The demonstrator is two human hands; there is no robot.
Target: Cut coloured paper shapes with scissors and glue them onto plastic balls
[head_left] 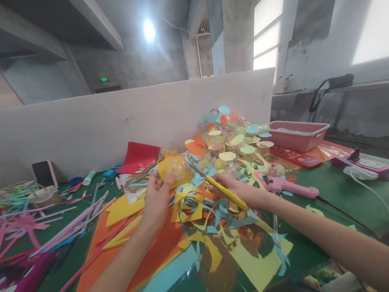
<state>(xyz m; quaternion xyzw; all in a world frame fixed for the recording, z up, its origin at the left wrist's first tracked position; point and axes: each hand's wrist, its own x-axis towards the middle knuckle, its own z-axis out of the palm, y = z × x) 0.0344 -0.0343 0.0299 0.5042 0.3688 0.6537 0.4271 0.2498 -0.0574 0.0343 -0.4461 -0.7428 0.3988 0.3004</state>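
Note:
My left hand [162, 188] is closed on a piece of yellow paper [163, 168] with a clear plastic dome [178, 169] against it. In my right hand [233, 188] is a pair of yellow-handled scissors [224, 191], whose blades point up and left to the right edge of the paper. How far the blades are apart is too blurred to tell. Below both hands lies a heap of paper scraps [222, 217] in yellow, blue and green. Behind them rises a pile of clear domes on round paper discs [227, 156].
A pink glue gun [293, 187] lies right of my right hand, its cord trailing off. Farther back is a pink basin [298, 136]. Orange sheets [123, 263] and pink strips [12, 223] spread left. A phone [45, 174] leans by the white partition [76, 134].

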